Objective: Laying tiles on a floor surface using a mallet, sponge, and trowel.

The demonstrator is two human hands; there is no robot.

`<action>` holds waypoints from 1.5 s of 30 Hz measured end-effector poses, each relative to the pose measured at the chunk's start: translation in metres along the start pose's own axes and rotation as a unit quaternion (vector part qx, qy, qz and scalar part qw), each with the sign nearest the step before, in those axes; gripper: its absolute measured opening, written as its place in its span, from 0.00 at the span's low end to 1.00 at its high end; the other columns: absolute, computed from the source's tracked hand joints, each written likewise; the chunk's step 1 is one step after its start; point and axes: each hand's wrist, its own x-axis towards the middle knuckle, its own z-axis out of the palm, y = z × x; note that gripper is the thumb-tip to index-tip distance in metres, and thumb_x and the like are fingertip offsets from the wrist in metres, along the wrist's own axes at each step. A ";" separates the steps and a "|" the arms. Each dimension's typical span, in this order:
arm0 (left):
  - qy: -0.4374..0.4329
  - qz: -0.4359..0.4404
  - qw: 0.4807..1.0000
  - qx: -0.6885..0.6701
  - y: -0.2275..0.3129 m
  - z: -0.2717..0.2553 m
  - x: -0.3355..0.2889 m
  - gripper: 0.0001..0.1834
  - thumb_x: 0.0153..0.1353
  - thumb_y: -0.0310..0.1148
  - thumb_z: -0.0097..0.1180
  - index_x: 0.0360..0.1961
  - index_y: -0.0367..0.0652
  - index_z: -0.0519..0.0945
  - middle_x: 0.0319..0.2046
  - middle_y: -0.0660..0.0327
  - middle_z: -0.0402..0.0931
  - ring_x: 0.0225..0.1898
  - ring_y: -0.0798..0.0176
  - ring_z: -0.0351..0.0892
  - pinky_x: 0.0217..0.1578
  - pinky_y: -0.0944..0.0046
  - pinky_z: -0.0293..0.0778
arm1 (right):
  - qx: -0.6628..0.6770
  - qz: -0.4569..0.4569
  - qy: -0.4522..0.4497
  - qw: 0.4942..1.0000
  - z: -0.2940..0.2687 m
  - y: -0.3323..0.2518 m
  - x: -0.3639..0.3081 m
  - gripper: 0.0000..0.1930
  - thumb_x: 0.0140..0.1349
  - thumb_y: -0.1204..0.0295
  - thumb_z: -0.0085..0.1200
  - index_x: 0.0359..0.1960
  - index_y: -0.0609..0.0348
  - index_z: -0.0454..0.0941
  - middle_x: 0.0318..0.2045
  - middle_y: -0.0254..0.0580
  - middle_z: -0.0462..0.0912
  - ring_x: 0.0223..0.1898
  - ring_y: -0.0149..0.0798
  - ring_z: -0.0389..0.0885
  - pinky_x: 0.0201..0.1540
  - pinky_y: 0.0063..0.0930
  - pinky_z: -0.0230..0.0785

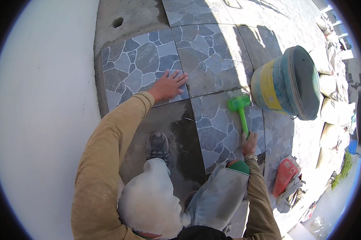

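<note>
My left hand (168, 87) lies flat with spread fingers on a stone-patterned floor tile (146, 58) in grey and blue-grey. It rests near the tile's right edge, by the joint with the neighbouring tile (204, 52). My right hand (249, 143) is closed round the handle end of a green mallet (239, 103). The mallet's head points away from me, over another patterned tile (212, 132) to the right. Whether the head touches that tile, I cannot tell.
A white wall (44, 104) runs along the left. On the right stands a blue-green bucket (268, 84) with a yellow band. Bare concrete (142, 120) with a dark wet patch lies under my shoe (157, 146). A red bag (285, 176) and stacked sacks (333, 112) are farther right.
</note>
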 end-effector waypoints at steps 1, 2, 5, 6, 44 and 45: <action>-0.017 -0.006 1.000 0.015 -0.014 -0.004 0.011 0.37 0.72 0.53 0.44 0.76 0.49 0.53 0.78 0.61 0.46 0.77 0.44 0.47 0.71 0.33 0.51 | 0.001 0.002 -0.005 1.000 0.004 0.000 0.000 0.17 0.63 0.63 0.59 0.41 0.67 0.74 0.38 0.57 0.74 0.43 0.60 0.73 0.48 0.50 0.67; -0.016 -0.004 1.000 0.014 -0.026 -0.007 0.024 0.37 0.72 0.53 0.44 0.76 0.49 0.53 0.78 0.61 0.46 0.77 0.44 0.47 0.71 0.33 0.51 | -0.036 0.017 -0.003 0.999 0.008 0.000 0.000 0.17 0.63 0.64 0.58 0.43 0.67 0.73 0.39 0.58 0.74 0.43 0.61 0.73 0.48 0.52 0.67; 0.021 -0.068 0.997 0.003 -0.065 -0.014 0.062 0.36 0.73 0.52 0.42 0.76 0.50 0.54 0.78 0.62 0.47 0.77 0.46 0.48 0.71 0.35 0.49 | -0.062 0.042 -0.020 0.997 0.010 -0.003 0.002 0.16 0.63 0.65 0.57 0.45 0.67 0.72 0.40 0.59 0.74 0.44 0.62 0.73 0.48 0.54 0.66; 0.033 -0.113 0.993 -0.005 -0.079 -0.019 0.076 0.35 0.73 0.52 0.42 0.76 0.49 0.54 0.78 0.62 0.47 0.77 0.46 0.48 0.71 0.35 0.50 | -0.055 0.042 -0.018 0.997 0.009 -0.003 0.003 0.16 0.63 0.66 0.57 0.45 0.67 0.72 0.40 0.59 0.74 0.45 0.62 0.72 0.49 0.54 0.66; -0.024 0.077 0.984 -0.156 0.067 0.015 -0.034 0.26 0.73 0.38 0.48 0.69 0.42 0.67 0.72 0.51 0.59 0.74 0.48 0.55 0.72 0.47 0.53 | -0.086 0.009 -0.018 0.996 0.006 -0.005 0.003 0.17 0.66 0.61 0.55 0.43 0.65 0.73 0.37 0.58 0.74 0.41 0.62 0.75 0.45 0.53 0.68; 0.009 0.083 0.984 -0.158 0.066 0.015 -0.038 0.26 0.73 0.38 0.48 0.69 0.42 0.67 0.72 0.51 0.59 0.74 0.48 0.55 0.72 0.47 0.53 | -0.084 -0.007 -0.014 0.996 0.004 -0.003 0.003 0.18 0.66 0.60 0.55 0.44 0.65 0.73 0.37 0.59 0.74 0.42 0.62 0.75 0.45 0.53 0.68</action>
